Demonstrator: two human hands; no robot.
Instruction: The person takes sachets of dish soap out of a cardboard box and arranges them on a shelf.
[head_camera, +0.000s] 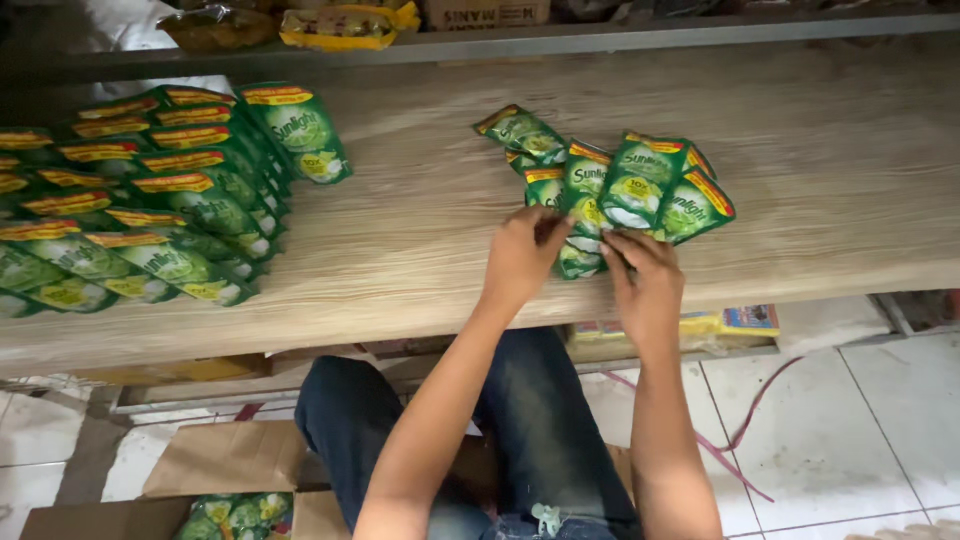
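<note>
A broad shelf (800, 150) of pale wood grain is seen across the frame, with a grey metal rail (700, 30) above it. White floor tiles (850, 430) with dark joints are laid below, crossed by a thin pink cord (745, 425). Flattened brown cardboard (225, 455) is spread at lower left. Soft, even light is cast throughout.

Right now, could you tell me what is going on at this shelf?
A person's left hand and right hand both rest on a loose cluster of small green plastic sachets on the pale wooden shelf. Further left lie neat overlapping rows of the same sachets. An open cardboard box sits on the floor below.
</note>
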